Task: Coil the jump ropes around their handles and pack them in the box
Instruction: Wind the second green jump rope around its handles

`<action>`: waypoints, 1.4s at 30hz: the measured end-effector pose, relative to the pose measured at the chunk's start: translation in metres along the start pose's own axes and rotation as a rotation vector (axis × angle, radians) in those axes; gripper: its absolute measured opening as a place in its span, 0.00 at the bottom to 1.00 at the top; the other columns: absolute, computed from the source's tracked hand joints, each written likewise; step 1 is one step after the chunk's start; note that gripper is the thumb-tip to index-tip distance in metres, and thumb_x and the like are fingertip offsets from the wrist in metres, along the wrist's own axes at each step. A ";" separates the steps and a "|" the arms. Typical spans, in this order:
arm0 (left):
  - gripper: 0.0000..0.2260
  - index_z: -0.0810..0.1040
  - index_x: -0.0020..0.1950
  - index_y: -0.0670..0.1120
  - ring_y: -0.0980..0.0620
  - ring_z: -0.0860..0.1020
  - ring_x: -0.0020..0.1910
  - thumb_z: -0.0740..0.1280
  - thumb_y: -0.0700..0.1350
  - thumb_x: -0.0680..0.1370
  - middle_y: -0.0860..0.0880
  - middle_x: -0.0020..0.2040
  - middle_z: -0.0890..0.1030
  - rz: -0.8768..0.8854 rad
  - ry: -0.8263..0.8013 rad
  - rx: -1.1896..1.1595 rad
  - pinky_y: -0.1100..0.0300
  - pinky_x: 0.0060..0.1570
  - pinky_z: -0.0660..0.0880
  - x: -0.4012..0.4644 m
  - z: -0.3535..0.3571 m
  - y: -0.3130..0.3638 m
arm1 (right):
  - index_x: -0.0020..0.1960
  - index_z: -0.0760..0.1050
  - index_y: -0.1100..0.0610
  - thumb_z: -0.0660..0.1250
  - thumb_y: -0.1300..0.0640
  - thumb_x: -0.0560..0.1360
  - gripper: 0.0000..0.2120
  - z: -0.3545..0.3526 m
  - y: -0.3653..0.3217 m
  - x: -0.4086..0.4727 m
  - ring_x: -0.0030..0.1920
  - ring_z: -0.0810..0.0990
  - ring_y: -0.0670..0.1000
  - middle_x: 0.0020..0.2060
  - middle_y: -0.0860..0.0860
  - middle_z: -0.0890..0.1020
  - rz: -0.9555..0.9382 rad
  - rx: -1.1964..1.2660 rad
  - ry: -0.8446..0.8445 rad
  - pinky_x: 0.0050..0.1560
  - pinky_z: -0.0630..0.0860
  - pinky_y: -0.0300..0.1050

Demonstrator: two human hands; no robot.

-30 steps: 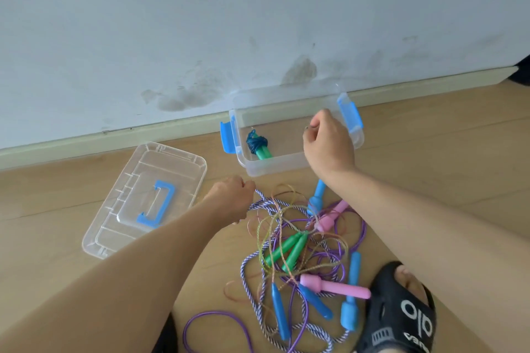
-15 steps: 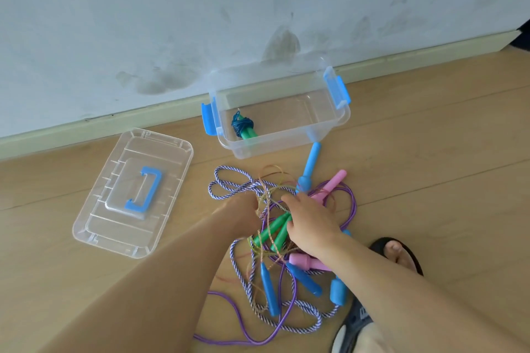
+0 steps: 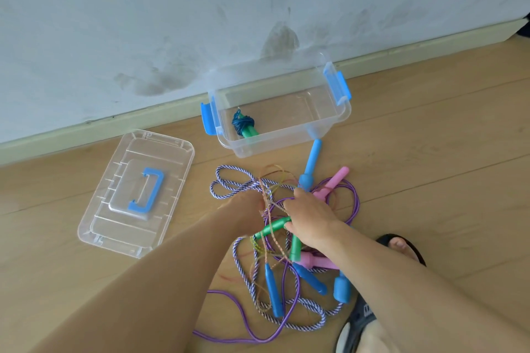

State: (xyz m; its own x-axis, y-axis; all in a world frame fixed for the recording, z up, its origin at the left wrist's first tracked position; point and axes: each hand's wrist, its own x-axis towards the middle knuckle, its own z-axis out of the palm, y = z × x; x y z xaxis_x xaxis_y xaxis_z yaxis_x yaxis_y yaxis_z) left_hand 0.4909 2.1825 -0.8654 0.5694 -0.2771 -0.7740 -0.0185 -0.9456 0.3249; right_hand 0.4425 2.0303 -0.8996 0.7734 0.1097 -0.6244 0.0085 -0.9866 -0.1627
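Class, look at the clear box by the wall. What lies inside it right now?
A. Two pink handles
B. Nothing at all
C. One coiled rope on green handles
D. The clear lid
C: in the clear box lies a single bundle, a dark blue rope wound round green handles; the lid lies on the floor to its left.

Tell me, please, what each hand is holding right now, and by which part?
The right hand grips a green jump-rope handle at one end, lifting it from the tangle. The left hand sits among the thin cords; whether it grips one cannot be told.
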 end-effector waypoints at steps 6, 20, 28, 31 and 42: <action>0.17 0.74 0.63 0.48 0.49 0.74 0.49 0.65 0.39 0.75 0.48 0.58 0.77 0.015 0.017 0.013 0.59 0.44 0.73 -0.030 -0.008 -0.006 | 0.63 0.73 0.60 0.61 0.69 0.76 0.16 0.000 0.001 -0.023 0.55 0.80 0.61 0.72 0.59 0.59 0.057 -0.051 -0.080 0.46 0.73 0.52; 0.15 0.74 0.65 0.49 0.50 0.73 0.50 0.65 0.46 0.78 0.48 0.60 0.78 0.031 0.011 0.034 0.59 0.53 0.72 -0.061 0.001 -0.007 | 0.56 0.74 0.57 0.66 0.50 0.78 0.13 0.018 -0.023 -0.020 0.54 0.79 0.59 0.64 0.56 0.67 0.282 0.370 0.162 0.48 0.72 0.47; 0.18 0.71 0.67 0.51 0.46 0.74 0.60 0.65 0.45 0.77 0.48 0.62 0.77 0.108 0.130 0.057 0.56 0.57 0.72 -0.092 -0.036 0.010 | 0.46 0.73 0.58 0.62 0.60 0.74 0.02 -0.058 -0.025 -0.056 0.48 0.77 0.58 0.54 0.53 0.68 0.207 0.479 0.424 0.48 0.71 0.49; 0.26 0.64 0.74 0.52 0.45 0.74 0.61 0.67 0.46 0.77 0.46 0.65 0.75 0.197 0.220 0.062 0.53 0.60 0.72 -0.121 -0.058 0.020 | 0.49 0.65 0.55 0.63 0.66 0.71 0.11 -0.098 -0.026 -0.087 0.40 0.71 0.56 0.50 0.51 0.64 0.079 0.319 0.416 0.36 0.64 0.47; 0.13 0.75 0.58 0.58 0.56 0.77 0.59 0.71 0.52 0.74 0.57 0.58 0.79 0.455 0.260 -0.193 0.58 0.61 0.73 -0.227 -0.117 0.029 | 0.49 0.68 0.54 0.71 0.62 0.71 0.13 -0.227 -0.083 -0.190 0.46 0.77 0.51 0.49 0.50 0.76 -0.454 0.257 0.438 0.40 0.70 0.33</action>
State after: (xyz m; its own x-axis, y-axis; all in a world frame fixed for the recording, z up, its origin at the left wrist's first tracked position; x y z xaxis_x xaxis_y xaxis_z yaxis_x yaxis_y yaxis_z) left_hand 0.4570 2.2382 -0.6167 0.7232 -0.5760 -0.3810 -0.1728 -0.6850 0.7077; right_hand 0.4389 2.0637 -0.5944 0.9146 0.3934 -0.0933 0.2835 -0.7886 -0.5456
